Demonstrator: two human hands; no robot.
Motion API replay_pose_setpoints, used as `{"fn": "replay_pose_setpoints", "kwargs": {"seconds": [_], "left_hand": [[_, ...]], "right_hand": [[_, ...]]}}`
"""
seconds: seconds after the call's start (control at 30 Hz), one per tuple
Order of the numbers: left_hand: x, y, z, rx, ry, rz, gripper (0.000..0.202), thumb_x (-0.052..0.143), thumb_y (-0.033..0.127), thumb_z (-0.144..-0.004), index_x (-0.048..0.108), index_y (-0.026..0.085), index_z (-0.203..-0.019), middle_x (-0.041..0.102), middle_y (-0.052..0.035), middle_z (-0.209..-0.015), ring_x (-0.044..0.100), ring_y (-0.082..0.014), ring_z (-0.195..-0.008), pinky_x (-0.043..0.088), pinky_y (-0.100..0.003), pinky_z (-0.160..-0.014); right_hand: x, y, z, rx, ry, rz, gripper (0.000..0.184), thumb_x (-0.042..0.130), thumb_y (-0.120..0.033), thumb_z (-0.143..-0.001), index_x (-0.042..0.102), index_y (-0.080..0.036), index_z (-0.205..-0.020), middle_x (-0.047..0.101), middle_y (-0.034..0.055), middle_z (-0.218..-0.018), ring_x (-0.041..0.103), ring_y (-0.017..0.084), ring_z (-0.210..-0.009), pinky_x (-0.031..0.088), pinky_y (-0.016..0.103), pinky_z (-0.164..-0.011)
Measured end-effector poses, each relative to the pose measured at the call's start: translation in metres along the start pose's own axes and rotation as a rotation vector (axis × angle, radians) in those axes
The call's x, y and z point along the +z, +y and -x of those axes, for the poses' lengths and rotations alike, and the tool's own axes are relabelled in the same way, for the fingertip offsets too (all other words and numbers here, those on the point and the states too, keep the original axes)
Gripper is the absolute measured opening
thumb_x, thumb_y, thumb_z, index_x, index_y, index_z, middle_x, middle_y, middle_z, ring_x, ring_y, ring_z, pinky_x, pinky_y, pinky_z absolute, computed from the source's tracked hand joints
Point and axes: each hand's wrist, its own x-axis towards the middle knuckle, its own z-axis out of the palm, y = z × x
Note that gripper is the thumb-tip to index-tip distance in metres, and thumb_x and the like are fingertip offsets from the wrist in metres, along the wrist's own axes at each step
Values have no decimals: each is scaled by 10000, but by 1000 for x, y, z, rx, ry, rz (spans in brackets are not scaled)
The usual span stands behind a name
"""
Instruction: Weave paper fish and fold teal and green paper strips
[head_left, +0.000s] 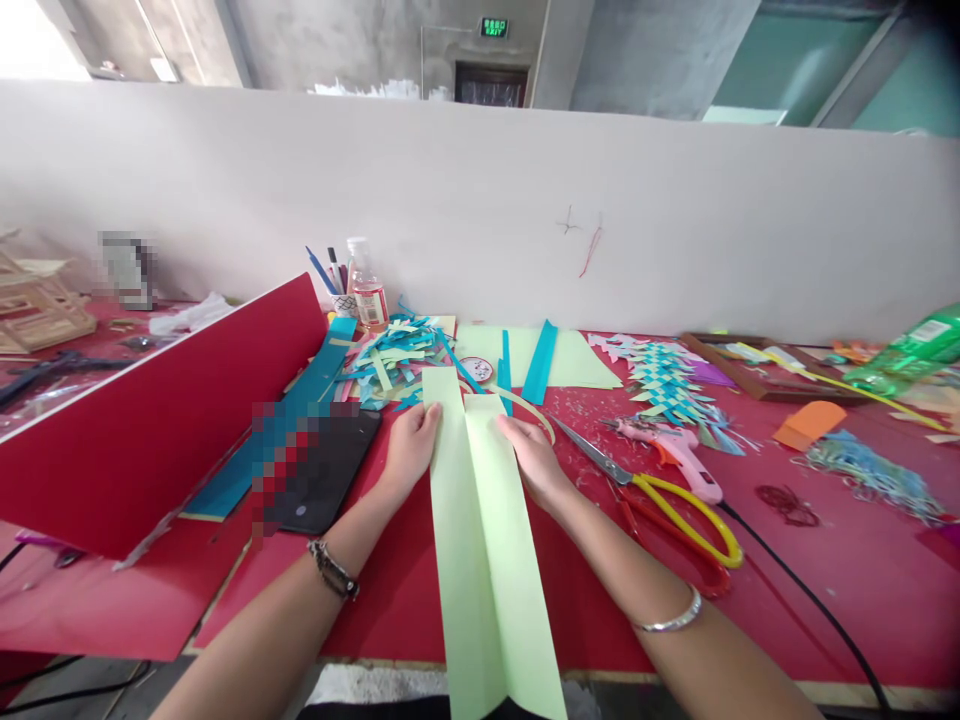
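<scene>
A long sheet of light green paper (487,540), creased lengthwise down its middle, runs from the table's near edge away from me. My left hand (409,445) pinches its far left edge, fingers curled on the paper. My right hand (534,455) grips the far right edge in the same way. A heap of blue and green paper strips (394,360) lies just beyond both hands. Yellow-handled scissors (660,495) rest right of my right hand, with a pink glue gun (679,455) behind them.
A red board (157,420) leans at the left, a black phone (326,465) beside it. A small bottle (367,290) and pens stand at the white partition. A woven paper piece (671,385), a green plastic bottle (911,350) and a black cable (810,600) are at the right.
</scene>
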Motion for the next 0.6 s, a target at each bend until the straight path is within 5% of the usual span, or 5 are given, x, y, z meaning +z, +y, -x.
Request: {"fn": "replay_pose_setpoints", "kwargs": {"seconds": [0.23,0.4,0.6], "left_hand": [[-2,1,-1,-43,-23,77,276,404,389,-761,491,151,-652,506,13,-604,481,-113,-593,343,-194,-507],[1,8,7,-262,-300,221,388,531,458,-680,598,120,-858,646,-82,-815,591,-188,-724,440,-239,-588],[-1,11,8,-217,-330,226,375,530,435,-672,606,91,-801,651,-74,-733,586,-170,-605,435,-238,-510]], "right_hand": [[0,0,0,-17,-11,-110,320,572,-482,-641,592,-166,-684,646,36,-704,599,212,-707,455,312,-657],[-7,7,-7,-116,34,-59,325,491,-485,-714,595,-190,-802,636,27,-737,575,181,-692,447,292,-644],[-4,2,-4,-34,-131,51,261,554,-418,-646,522,-197,-512,489,-20,-444,410,105,-410,331,254,-426]]}}
